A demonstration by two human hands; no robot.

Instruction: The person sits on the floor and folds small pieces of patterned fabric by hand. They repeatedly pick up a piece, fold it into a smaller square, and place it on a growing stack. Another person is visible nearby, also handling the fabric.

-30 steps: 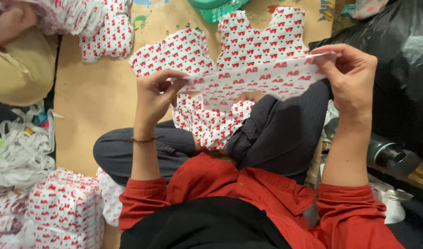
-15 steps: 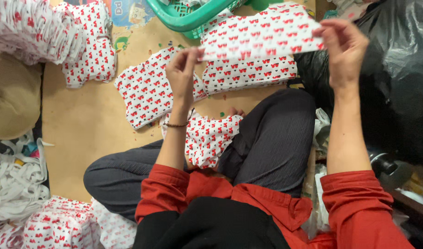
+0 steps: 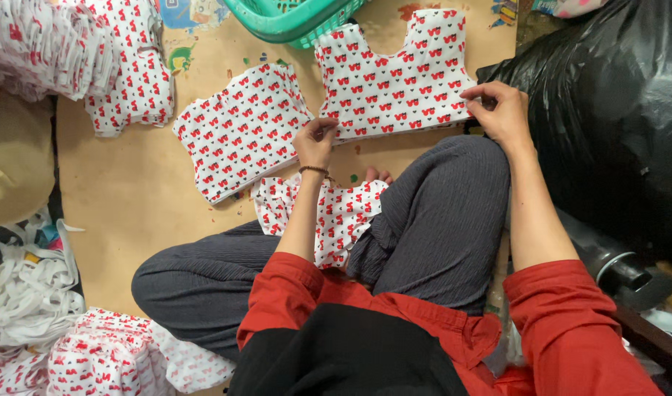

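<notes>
Nearest the camera, a person in a red top sits cross-legged on the floor [image 3: 123,220], which is covered in tan paper; a small pile of printed cloth pieces [image 3: 328,216] rests in the lap between the knees; near left there's another stack of the same print [image 3: 101,356] next to a tangle of white strips [image 3: 20,282].

A bit farther out, the left hand [image 3: 315,141] is pinching the near left corner of a cut cloth panel [image 3: 394,73], white with little red shapes, and the right hand [image 3: 501,110] is pinching its near right corner; so both hands are closed on that bottom edge, and the panel lies flat on the floor ahead of the knees with its scooped neckline at the far side.

Just left of it a second panel [image 3: 240,128] lies at an angle, edges about touching; farther left is a folded stack [image 3: 134,73]; at the far edge sits a green basket [image 3: 292,18]; a black plastic bag [image 3: 607,125] fills the right.

My take: this cloth is thin, light and floppy, not slippery or breakable; it'll sag and crease if grabbed mid-sheet, so corners or edges, two-handed, look like the way to keep it flat.
</notes>
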